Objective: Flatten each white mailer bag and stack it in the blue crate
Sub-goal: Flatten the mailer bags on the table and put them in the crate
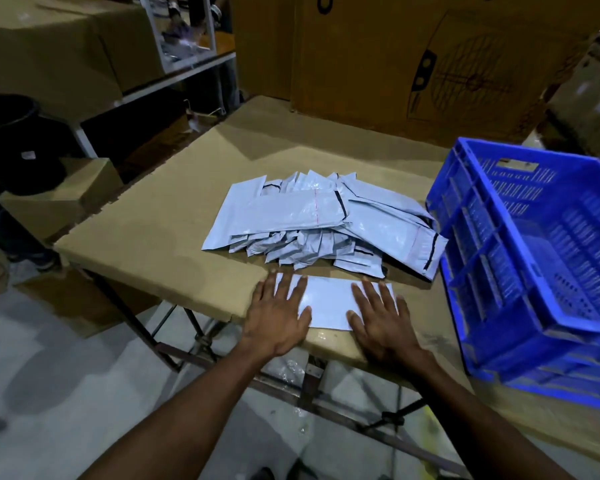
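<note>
One white mailer bag (pixel 331 301) lies flat near the front edge of the cardboard-covered table (pixel 160 216). My left hand (pixel 279 315) presses its left end with straight, spread fingers. My right hand (pixel 381 320) presses its right end the same way. Behind it a loose pile of white mailer bags (pixel 323 220) sits mid-table. The blue crate (pixel 534 271) stands at the table's right side, touching the pile's right edge; the part of its inside that shows holds no bags.
Large cardboard boxes (pixel 413 53) stand behind the table. A black bin (pixel 11 133) and a small cardboard box (pixel 63 199) sit to the left. A white-framed shelf (pixel 187 39) is at the back left. Grey floor shows below the table's front edge.
</note>
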Action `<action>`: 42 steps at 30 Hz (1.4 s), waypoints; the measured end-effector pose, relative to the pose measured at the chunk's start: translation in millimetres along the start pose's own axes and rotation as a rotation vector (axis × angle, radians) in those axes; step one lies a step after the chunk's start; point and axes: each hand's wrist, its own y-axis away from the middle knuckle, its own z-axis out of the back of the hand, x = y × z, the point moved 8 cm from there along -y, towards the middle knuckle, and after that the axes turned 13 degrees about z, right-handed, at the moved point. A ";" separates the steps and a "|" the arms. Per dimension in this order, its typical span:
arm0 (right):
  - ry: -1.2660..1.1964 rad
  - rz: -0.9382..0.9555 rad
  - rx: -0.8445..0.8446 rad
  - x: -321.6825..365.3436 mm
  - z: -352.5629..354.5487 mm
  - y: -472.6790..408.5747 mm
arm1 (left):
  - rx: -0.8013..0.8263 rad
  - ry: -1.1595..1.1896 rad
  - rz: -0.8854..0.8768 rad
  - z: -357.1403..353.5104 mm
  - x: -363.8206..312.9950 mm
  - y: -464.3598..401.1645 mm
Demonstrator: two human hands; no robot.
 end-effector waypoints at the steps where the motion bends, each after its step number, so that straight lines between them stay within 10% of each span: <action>1: 0.010 -0.020 0.009 1.3 0.8 -0.4 | 0.000 0.003 0.010 -1.3 1.5 0.3; 7: -0.049 0.248 0.042 61.1 3.8 -28.2 | 0.021 0.002 -0.005 -4.8 1.8 -1.5; 16: -0.062 0.042 0.143 -13.0 1.2 -2.9 | 0.074 -0.034 -0.039 -1.2 -0.1 1.1; 24: -0.254 0.362 -0.197 18.3 21.0 10.5 | 0.159 -0.038 -0.126 2.0 1.1 -7.3; 31: -0.086 0.455 -0.401 24.2 31.8 14.6 | -0.098 0.003 -0.292 9.0 -7.8 17.2; 38: 0.056 0.623 -0.427 44.6 61.4 35.1 | -0.022 0.089 -0.263 13.4 -17.9 5.8; 42: 0.285 0.805 -0.194 63.8 45.0 28.4 | 0.003 0.242 -0.308 18.0 -21.3 3.7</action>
